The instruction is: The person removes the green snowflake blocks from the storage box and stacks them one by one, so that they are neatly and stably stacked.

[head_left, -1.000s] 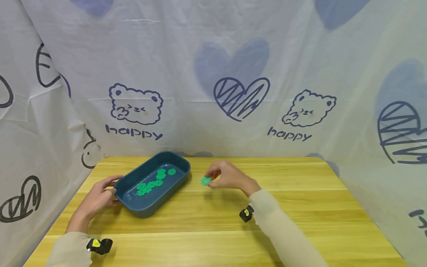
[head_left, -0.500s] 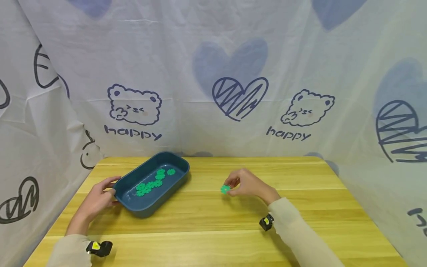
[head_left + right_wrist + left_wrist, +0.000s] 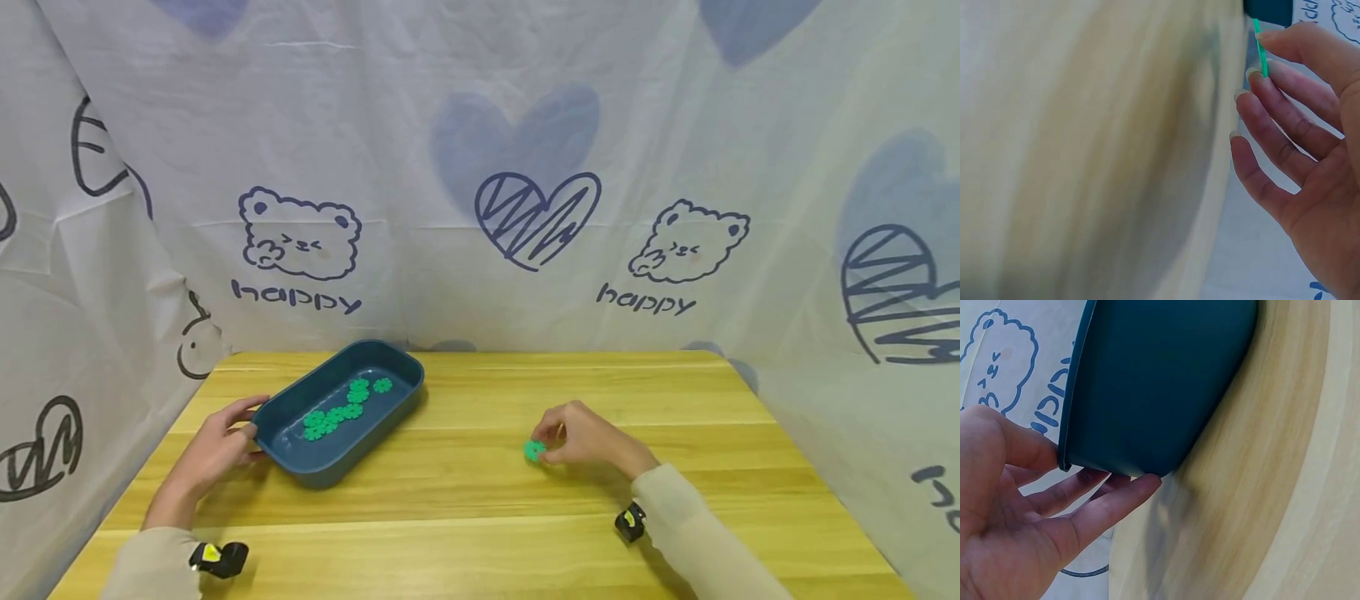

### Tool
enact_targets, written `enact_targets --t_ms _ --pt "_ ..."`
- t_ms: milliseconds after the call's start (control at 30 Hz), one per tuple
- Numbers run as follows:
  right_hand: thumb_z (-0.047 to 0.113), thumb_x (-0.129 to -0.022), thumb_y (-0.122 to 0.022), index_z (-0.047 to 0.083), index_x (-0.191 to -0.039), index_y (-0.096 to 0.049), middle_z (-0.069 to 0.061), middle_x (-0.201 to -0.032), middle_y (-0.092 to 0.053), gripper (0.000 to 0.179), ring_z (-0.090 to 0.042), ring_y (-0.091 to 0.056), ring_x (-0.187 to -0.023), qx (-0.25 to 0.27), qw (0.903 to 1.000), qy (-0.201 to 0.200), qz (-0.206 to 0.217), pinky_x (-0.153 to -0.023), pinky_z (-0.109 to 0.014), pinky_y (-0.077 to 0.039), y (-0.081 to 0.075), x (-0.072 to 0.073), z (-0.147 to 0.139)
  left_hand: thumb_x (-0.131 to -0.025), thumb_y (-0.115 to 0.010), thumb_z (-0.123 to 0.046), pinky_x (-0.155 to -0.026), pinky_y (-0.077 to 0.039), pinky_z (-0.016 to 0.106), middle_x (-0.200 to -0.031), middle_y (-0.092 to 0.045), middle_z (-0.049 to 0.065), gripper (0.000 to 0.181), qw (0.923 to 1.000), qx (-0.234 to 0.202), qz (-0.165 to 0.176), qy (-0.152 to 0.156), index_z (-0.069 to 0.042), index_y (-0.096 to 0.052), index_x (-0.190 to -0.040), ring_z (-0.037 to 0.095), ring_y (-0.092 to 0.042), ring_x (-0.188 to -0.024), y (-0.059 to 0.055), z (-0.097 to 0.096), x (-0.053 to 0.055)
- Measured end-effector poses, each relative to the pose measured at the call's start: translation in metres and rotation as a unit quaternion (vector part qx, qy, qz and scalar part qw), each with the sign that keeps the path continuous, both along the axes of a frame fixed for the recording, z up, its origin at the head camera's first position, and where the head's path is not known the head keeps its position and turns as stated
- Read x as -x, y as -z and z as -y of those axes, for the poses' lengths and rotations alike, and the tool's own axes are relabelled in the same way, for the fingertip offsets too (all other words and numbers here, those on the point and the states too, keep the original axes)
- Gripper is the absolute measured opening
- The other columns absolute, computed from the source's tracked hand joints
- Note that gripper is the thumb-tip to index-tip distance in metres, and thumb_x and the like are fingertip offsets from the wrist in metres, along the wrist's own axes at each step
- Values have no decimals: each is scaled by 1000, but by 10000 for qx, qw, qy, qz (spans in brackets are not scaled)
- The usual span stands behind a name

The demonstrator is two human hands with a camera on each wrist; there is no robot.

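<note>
My right hand (image 3: pixel 588 435) pinches a green snowflake building disc (image 3: pixel 534 451) over the right half of the table. In the right wrist view the disc (image 3: pixel 1262 53) shows edge-on between thumb and fingertips, the other fingers loosely bent. At the left, my left hand (image 3: pixel 220 443) grips the near-left end of a dark blue-green plastic bin (image 3: pixel 378 427). The left wrist view has the thumb at the bin's rim and fingertips (image 3: pixel 1150 481) against its outer wall. Several similar green discs (image 3: pixel 333 417) lie inside on the bin floor, some overlapping.
The wooden table (image 3: pixel 465 533) carries the bin at its left side. A white cloth (image 3: pixel 420 283) printed with hearts and bears hangs behind the table and along both sides. A small black camera (image 3: pixel 630 522) is strapped to the right wrist, another (image 3: pixel 219 559) to the left.
My right hand has moved right and nearer to me with the disc, away from the bin. The left hand stays at the bin, and the discs inside lie as before.
</note>
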State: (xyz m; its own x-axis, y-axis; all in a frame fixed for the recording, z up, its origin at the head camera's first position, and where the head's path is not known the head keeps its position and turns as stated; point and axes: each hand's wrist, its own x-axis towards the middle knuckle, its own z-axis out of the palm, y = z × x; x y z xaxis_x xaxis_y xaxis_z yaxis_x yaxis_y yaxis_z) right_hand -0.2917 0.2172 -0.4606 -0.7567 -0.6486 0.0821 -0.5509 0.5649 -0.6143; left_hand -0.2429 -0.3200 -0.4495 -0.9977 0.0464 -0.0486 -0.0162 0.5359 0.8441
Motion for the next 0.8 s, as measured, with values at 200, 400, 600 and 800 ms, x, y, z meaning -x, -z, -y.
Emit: enact_targets --t_ms 200,400,600,800 --pt "14 -84 -83 9 -97 -80 0 -95 -77 15 -3 -66 -80 -57 9998 -36 176 -75 -21 -60 9 -3 -7 -102 -34 -1 -83 -65 44 -145 -39 41 56 10000 -15 -36 13 9 -29 -157 51 -59 -121 0 2 -1" --pt "13 -83 -83 10 -95 -79 1 -93 -76 13 -4 -67 -79 -168 9997 -50 155 -73 -20 -59 12 -4 -9 -103 -33 -2 -83 -65 43 -146 -39 42 56 10000 -40 -31 -7 9 -28 -157 50 -60 -121 0 1 -1" --pt "13 -82 -83 11 -95 -79 3 -93 -75 14 -5 -66 -79 -332 9994 -41 -32 -72 -19 -59 12 -4 -8 -102 -33 -2 -82 -66 43 -144 -41 43 55 9998 -107 -113 -98 11 -30 -155 48 -62 -117 -1 -3 -2" --pt "16 -82 -84 15 -94 -78 6 -93 -74 13 -6 -64 -80 -447 9990 61 -74 -73 -20 -57 11 -7 -7 -102 -32 -3 -84 -65 46 -146 -39 42 57 9997 -36 -3 -252 9 -29 -157 52 -59 -121 -1 -6 -2"
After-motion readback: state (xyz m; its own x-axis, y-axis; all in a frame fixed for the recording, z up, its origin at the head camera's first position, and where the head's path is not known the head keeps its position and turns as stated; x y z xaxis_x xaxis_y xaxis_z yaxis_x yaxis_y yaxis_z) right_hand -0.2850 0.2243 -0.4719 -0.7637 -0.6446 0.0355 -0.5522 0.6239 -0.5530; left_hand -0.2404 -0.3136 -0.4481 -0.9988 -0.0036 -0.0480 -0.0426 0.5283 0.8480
